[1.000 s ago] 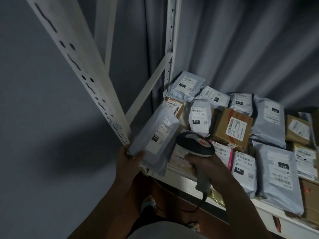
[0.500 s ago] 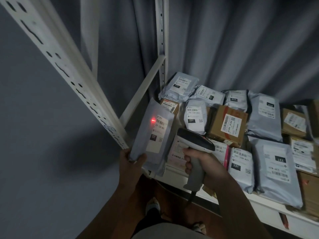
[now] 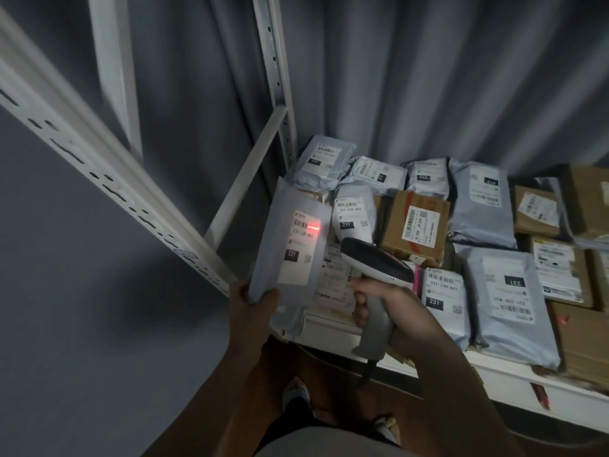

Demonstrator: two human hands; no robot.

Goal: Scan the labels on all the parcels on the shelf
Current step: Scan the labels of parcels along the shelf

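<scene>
Curling around the lower edge of a grey mailer bag (image 3: 290, 245), the left hand (image 3: 252, 306) holds it up, tilted, in front of the shelf's left end; the thumb (image 3: 270, 300) lies across the bag's front bottom corner, and the other fingers are behind it, out of sight. A red scan line (image 3: 313, 225) glows on the bag's white label (image 3: 301, 247), beside the barcode, above the printed "231". The right hand (image 3: 392, 308) is clenched round the grey grip of a handheld scanner (image 3: 375, 265), fingers wrapped at the front; whether one presses the trigger cannot be told. The scanner's dark head points left toward the held bag, just beside it but apart. Its cable (image 3: 365, 374) drops from the grip's base.

Behind both hands, the white shelf (image 3: 514, 374) carries more grey mailer parcels (image 3: 504, 291) and brown cardboard boxes (image 3: 415, 225), packed touching and overlapping. Labels at the far right are blurred and unreadable, and the outermost boxes are cut off by the frame edge. A flat parcel (image 3: 336, 282) behind the held bag is partly hidden. A grey curtain (image 3: 428, 77) hangs behind the white uprights (image 3: 276, 77).
</scene>
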